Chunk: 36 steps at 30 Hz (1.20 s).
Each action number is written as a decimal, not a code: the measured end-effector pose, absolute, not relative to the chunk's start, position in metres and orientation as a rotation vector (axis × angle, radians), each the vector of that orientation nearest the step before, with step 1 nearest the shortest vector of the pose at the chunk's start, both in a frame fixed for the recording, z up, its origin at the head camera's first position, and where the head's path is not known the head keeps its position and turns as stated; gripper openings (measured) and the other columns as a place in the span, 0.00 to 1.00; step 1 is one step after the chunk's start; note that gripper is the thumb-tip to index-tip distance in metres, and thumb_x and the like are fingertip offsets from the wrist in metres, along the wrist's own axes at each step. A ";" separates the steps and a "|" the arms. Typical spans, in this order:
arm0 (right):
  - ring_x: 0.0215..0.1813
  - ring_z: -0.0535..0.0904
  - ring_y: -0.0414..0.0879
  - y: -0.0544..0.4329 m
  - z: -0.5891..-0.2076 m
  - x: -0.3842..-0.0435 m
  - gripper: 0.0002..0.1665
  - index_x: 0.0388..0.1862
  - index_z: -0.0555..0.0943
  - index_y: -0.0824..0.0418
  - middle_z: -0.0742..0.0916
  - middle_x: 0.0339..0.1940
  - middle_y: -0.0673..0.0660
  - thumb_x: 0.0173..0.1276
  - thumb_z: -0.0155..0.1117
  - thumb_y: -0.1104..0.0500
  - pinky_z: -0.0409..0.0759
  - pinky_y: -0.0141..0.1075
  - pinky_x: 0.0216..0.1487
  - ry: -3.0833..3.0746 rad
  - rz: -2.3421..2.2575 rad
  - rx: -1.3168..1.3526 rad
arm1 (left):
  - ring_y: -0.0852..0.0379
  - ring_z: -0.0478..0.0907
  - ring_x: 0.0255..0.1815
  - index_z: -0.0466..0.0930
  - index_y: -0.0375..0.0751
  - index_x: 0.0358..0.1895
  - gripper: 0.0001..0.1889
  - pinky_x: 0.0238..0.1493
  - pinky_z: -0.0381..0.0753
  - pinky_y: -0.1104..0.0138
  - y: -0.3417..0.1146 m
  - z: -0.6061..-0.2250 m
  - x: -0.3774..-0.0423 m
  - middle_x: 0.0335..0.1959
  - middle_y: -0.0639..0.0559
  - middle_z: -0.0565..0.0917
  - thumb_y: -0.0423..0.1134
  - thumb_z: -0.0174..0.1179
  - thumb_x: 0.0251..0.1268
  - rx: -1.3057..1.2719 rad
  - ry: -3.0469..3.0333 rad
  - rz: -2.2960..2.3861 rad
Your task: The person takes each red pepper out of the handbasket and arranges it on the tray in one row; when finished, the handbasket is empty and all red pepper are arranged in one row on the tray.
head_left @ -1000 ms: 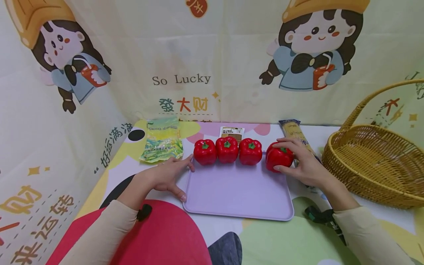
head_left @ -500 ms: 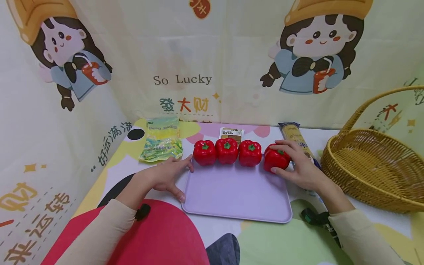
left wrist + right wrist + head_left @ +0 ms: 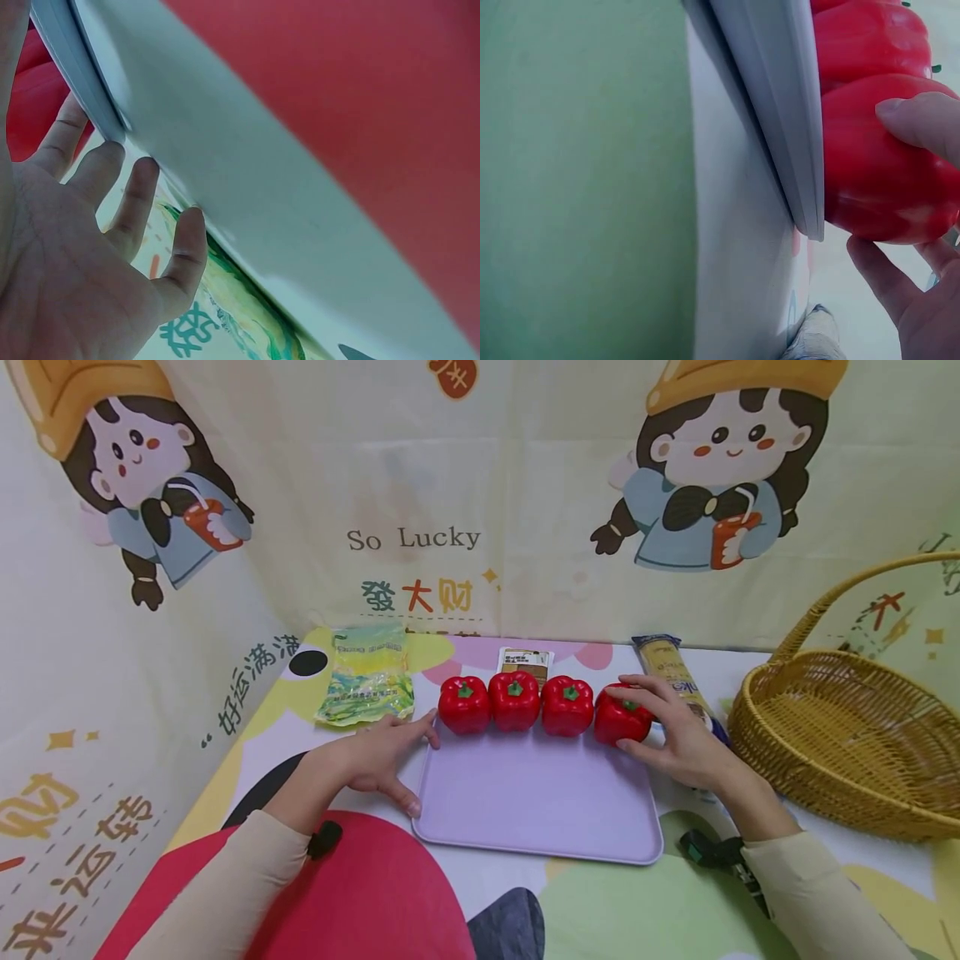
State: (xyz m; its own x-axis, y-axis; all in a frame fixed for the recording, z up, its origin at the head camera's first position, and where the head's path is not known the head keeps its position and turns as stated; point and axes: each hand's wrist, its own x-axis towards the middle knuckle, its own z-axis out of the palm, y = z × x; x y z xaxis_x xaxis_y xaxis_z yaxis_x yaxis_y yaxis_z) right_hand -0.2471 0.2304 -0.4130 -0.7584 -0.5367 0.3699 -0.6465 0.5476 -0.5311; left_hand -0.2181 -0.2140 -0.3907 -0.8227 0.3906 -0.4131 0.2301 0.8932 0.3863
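Note:
A row of red bell peppers lies along the far side of a lilac tray [image 3: 536,802]. My right hand [image 3: 690,743] holds the rightmost bell pepper [image 3: 621,720], thumb on the near side and fingers over its far side. In the right wrist view, that same bell pepper [image 3: 877,172] sits just over the tray rim [image 3: 784,112] and touches the pepper beside it. Three other bell peppers [image 3: 514,702] stand close together to its left. At the tray's left edge, my left hand [image 3: 378,760] rests with thumb and fingers spread; the left wrist view has its fingertips near the rim [image 3: 82,75].
A green-yellow plastic packet [image 3: 369,681] lies behind my left hand. Behind the peppers is a small brown-and-white packet [image 3: 527,662]. A long yellow and blue packet [image 3: 667,664] lies partly behind my right hand, beside a wicker basket [image 3: 847,743] with a tall handle.
The rightmost pepper has moved left in my right hand, closing the gap to the pepper beside it. My left hand has stayed at the tray's left edge.

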 end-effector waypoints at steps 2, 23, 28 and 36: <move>0.75 0.62 0.59 0.231 -0.414 -0.247 0.45 0.73 0.73 0.51 0.69 0.74 0.62 0.56 0.80 0.66 0.76 0.68 0.58 -2.618 1.010 1.009 | 0.44 0.59 0.74 0.70 0.68 0.65 0.48 0.55 0.85 0.50 -0.213 -0.390 -0.218 0.80 0.49 0.58 0.59 0.85 0.34 0.450 2.564 0.441; 0.75 0.63 0.54 0.236 -0.413 -0.246 0.54 0.79 0.66 0.54 0.66 0.79 0.58 0.54 0.83 0.63 0.82 0.47 0.60 -2.602 0.925 1.019 | 0.42 0.57 0.75 0.69 0.68 0.65 0.48 0.55 0.84 0.47 -0.214 -0.394 -0.221 0.82 0.50 0.55 0.61 0.84 0.33 0.464 2.564 0.436; 0.76 0.61 0.57 0.239 -0.408 -0.244 0.56 0.79 0.66 0.50 0.67 0.78 0.58 0.54 0.83 0.62 0.74 0.67 0.63 -2.605 0.988 0.977 | 0.41 0.57 0.75 0.69 0.67 0.65 0.47 0.57 0.83 0.45 -0.213 -0.393 -0.221 0.83 0.49 0.54 0.61 0.84 0.35 0.477 2.561 0.440; 0.78 0.56 0.61 0.242 -0.398 -0.241 0.55 0.79 0.66 0.47 0.65 0.79 0.58 0.53 0.83 0.59 0.64 0.75 0.63 -2.620 0.968 0.925 | 0.39 0.56 0.78 0.68 0.67 0.68 0.49 0.62 0.77 0.38 -0.218 -0.393 -0.217 0.83 0.47 0.55 0.62 0.83 0.36 0.478 2.561 0.418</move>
State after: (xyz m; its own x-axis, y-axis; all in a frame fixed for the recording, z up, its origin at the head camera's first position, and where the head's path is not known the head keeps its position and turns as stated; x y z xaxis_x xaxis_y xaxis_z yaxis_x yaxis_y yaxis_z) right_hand -0.2407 0.2420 -0.3979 -0.7844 -0.4895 0.3808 -0.6195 0.5900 -0.5178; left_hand -0.2172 -0.2184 -0.3933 -0.8146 0.4065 -0.4137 0.2537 0.8912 0.3760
